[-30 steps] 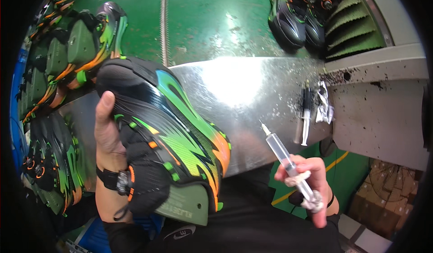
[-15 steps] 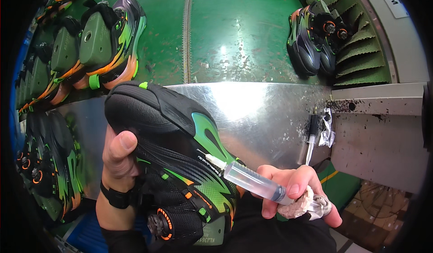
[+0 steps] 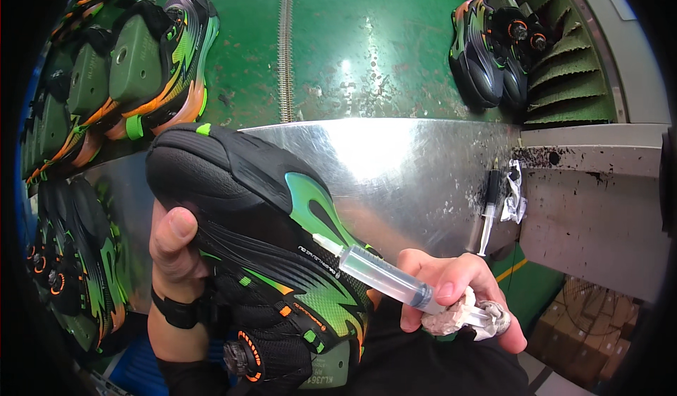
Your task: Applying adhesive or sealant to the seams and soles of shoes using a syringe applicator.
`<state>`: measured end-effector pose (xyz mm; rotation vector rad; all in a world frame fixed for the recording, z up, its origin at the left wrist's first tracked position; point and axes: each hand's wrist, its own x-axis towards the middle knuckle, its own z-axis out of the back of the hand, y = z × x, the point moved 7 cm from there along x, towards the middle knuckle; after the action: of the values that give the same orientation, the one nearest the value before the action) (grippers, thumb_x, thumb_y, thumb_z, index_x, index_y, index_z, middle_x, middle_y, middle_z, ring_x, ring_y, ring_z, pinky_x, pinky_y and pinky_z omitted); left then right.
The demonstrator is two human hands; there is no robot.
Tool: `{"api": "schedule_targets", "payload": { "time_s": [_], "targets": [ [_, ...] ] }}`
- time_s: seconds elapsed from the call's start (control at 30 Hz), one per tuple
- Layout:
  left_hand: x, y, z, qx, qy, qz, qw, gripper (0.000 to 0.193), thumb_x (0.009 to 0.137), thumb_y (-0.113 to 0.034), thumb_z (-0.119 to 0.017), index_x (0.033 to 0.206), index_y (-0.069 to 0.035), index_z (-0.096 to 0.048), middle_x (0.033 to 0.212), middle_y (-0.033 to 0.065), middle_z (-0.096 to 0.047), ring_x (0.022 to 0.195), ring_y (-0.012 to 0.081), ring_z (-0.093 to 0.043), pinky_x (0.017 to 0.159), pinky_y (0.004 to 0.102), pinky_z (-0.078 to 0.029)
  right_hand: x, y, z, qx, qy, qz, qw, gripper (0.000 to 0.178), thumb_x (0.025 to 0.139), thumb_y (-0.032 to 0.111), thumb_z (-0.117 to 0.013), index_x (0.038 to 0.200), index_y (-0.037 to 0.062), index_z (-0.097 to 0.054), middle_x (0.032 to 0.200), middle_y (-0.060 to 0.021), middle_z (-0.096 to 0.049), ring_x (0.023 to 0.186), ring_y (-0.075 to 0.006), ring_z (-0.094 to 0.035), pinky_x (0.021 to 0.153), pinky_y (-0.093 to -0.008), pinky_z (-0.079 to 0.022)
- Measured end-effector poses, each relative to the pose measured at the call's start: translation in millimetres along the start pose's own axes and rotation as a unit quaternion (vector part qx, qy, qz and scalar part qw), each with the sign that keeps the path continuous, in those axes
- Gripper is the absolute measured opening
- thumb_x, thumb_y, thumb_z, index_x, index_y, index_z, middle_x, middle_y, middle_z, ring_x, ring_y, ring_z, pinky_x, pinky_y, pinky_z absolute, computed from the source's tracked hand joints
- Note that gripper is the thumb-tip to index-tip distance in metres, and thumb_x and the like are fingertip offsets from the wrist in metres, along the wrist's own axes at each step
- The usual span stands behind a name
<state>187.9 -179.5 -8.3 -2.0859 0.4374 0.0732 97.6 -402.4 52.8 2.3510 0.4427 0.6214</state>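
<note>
A black sports shoe (image 3: 247, 184) with green and orange patterning lies tilted on its side, toe to the upper left, sole facing away. My left hand (image 3: 178, 244) grips it near the toe, thumb on the near side. A green shoe last (image 3: 330, 369) shows at its opening, and a lacing dial (image 3: 236, 357) sits close by. In my right hand (image 3: 458, 283) is a clear plastic syringe (image 3: 381, 276) with a white tip pointing at the shoe's side, by the midsole line. Crumpled whitish cloth (image 3: 451, 317) wraps the plunger end. Whether the tip touches the shoe I cannot tell.
A metal ledge (image 3: 416, 184) borders the green conveyor belt (image 3: 395, 50). Lasted shoes (image 3: 137, 71) stand at the left, more shoes (image 3: 92, 255) below them. A shoe pair (image 3: 486, 50) sits at far right by ribbed flaps (image 3: 564, 64). Another syringe (image 3: 488, 212) lies beside crumpled wrapping (image 3: 515, 195).
The shoe and my left hand have shifted a little left. My right hand has moved slightly left and up with the syringe. The background has shifted slightly too.
</note>
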Motion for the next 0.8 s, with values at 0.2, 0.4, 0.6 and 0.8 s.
{"api": "schedule_targets", "payload": {
  "time_s": [0.2,0.4,0.6,0.8],
  "targets": [
    [-6.1,-4.3,6.3,-0.007,-0.017,-0.043,0.999,0.093,0.068,-0.051,-0.073,0.133,0.004,-0.035,0.125,0.0239,-0.050,0.113,0.0351,-0.054,0.098,0.0464,-0.046,-20.3,5.0,-3.8,-0.015,-0.009,-0.012,1.000,0.101,0.066,0.065,-0.075,0.131,-0.0057,-0.044,0.113,-0.0207,-0.054,0.103,-0.0232,-0.046,0.085,-0.0300,-0.040],
    [-23.6,-14.3,26.8,0.016,-0.056,-0.105,0.993,0.096,0.067,-0.051,-0.073,0.136,0.003,-0.032,0.129,0.0234,-0.046,0.117,0.0357,-0.051,0.101,0.0473,-0.042,-56.3,13.2,-10.2,-0.008,-0.021,-0.054,0.998,0.104,0.064,0.061,-0.080,0.133,-0.0068,-0.041,0.114,-0.0174,-0.049,0.103,-0.0236,-0.048,0.087,-0.0305,-0.040],
    [-64.9,-34.6,29.7,0.093,-0.059,-0.204,0.973,0.100,0.067,-0.051,-0.074,0.138,0.003,-0.029,0.134,0.0230,-0.043,0.122,0.0362,-0.047,0.104,0.0482,-0.039,-92.2,23.0,-16.2,-0.025,-0.041,-0.096,0.994,0.111,0.060,0.062,-0.082,0.133,-0.0095,-0.039,0.113,-0.0158,-0.047,0.102,-0.0221,-0.051,0.087,-0.0302,-0.040],
    [-87.0,-37.9,-3.4,0.090,0.032,-0.246,0.965,0.108,0.065,-0.053,-0.076,0.142,0.001,-0.023,0.139,0.0225,-0.037,0.127,0.0390,-0.041,0.108,0.0520,-0.033,-108.9,28.2,-27.2,-0.067,-0.060,-0.141,0.986,0.112,0.061,0.059,-0.083,0.134,-0.0115,-0.036,0.120,-0.0171,-0.047,0.102,-0.0218,-0.053,0.084,-0.0306,-0.042]
  ]
}}
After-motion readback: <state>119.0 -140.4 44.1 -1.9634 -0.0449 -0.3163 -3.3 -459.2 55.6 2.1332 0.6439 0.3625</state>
